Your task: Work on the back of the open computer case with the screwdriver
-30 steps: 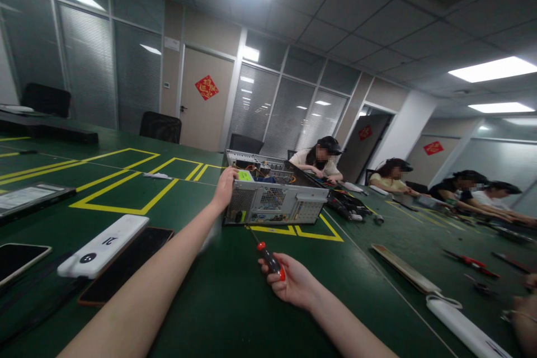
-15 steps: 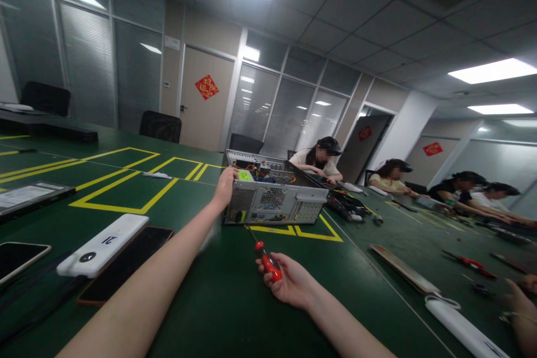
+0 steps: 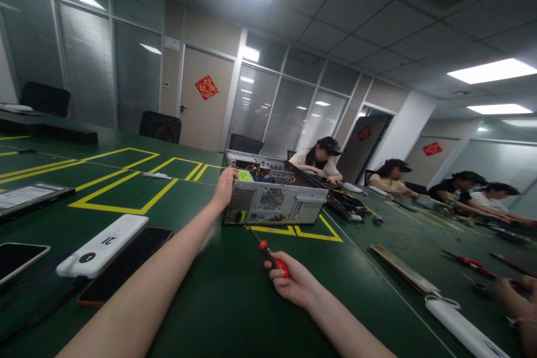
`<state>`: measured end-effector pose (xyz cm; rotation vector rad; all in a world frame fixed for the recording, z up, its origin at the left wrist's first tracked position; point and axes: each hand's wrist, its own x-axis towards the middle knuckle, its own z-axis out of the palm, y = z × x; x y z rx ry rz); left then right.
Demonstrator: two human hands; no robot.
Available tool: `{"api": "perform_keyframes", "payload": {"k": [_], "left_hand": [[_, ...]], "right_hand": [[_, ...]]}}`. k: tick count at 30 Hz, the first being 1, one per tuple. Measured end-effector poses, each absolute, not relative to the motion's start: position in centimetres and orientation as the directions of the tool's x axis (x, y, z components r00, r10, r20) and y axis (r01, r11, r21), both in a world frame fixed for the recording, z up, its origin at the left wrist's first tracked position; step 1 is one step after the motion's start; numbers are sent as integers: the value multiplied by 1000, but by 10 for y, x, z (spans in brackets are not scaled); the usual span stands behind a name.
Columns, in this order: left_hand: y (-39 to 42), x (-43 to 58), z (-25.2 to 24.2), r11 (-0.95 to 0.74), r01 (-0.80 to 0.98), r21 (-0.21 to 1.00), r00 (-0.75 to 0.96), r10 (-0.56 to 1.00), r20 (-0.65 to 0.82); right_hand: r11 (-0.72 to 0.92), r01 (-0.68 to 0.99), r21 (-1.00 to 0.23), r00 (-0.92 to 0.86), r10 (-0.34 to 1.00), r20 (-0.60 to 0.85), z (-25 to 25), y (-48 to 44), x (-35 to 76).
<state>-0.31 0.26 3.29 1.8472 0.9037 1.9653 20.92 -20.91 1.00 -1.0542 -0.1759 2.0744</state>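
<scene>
An open computer case (image 3: pixel 289 205) lies on the green table with its rear panel facing me, wiring and a yellow-green label showing inside. My left hand (image 3: pixel 226 185) is closed over its upper left corner, the fingers partly hidden behind the edge. In front of the case, my right hand (image 3: pixel 289 281) is wrapped round the red and black handle of a screwdriver (image 3: pixel 269 251). The thin shaft points up and left toward the bottom edge of the rear panel; whether the tip touches it I cannot tell.
To my left lie a white power bank (image 3: pixel 104 243), a dark phone (image 3: pixel 126 268), another phone (image 3: pixel 20 263) and a hard drive (image 3: pixel 36 198). Black parts (image 3: pixel 348 205) sit right of the case. Red-handled pliers (image 3: pixel 470 262) and a co-worker's hand (image 3: pixel 518 299) are at right.
My right hand has shifted slightly right with the screwdriver, and its handle now tilts more to the right. My left hand and the case stay put. At the right edge, the co-worker's hand has moved.
</scene>
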Motion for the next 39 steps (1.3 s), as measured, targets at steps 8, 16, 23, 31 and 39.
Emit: {"api": "perform_keyframes", "payload": {"k": [8,16,23,31,39], "left_hand": [[3,-4,32,-757,238,608,-118,599,792],[1,-4,34,-767,209,607,-108,599,794],[2,-3,33,-767,206,607,-128,594,794],[4,-3,32,-759,214,615,-127,603,788],[4,-2,33,-769,202,606,-135,591,795]], "right_hand": [[-691,-536,-485,-356,706,-612,11,-208,208],[-664,-581,-471,-308,715,-627,12,-209,210],[-667,-560,-492,-274,710,-649,16,-212,204],[-649,-561,-514,-292,736,-610,15,-211,205],[-662,-578,-477,-285,712,-642,14,-211,207]]}}
